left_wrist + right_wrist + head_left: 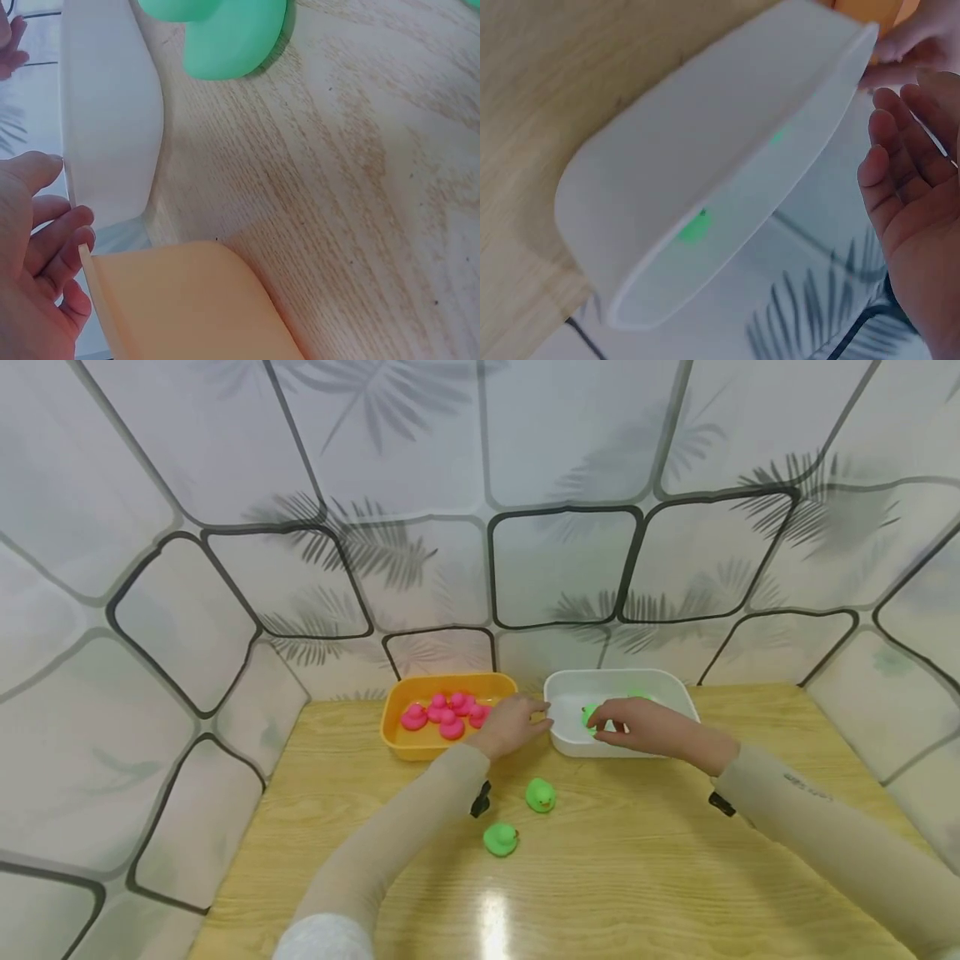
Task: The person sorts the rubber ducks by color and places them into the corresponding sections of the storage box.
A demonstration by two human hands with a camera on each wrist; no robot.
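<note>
A white tray (pixel 566 745) stands at the back of the table, with green rubber ducks (pixel 588 715) in it. At its left end my left hand (pixel 513 725) touches the rim with its fingertips, passing over the right edge of an orange tray (pixel 397 749). Several pink rubber ducks (pixel 451 727) sit in that orange tray. My right hand (pixel 647 724) is over the white tray, fingers loosely bent beside a green duck; in the right wrist view the right hand (pixel 922 180) holds nothing. It hides part of the tray's inside.
Two more green ducks, one farther back (pixel 541 795) and one nearer (pixel 501 839), sit on the wooden table (pixel 600 877) in front of the trays. A patterned curtain (pixel 562 568) hangs close behind the trays and along both sides.
</note>
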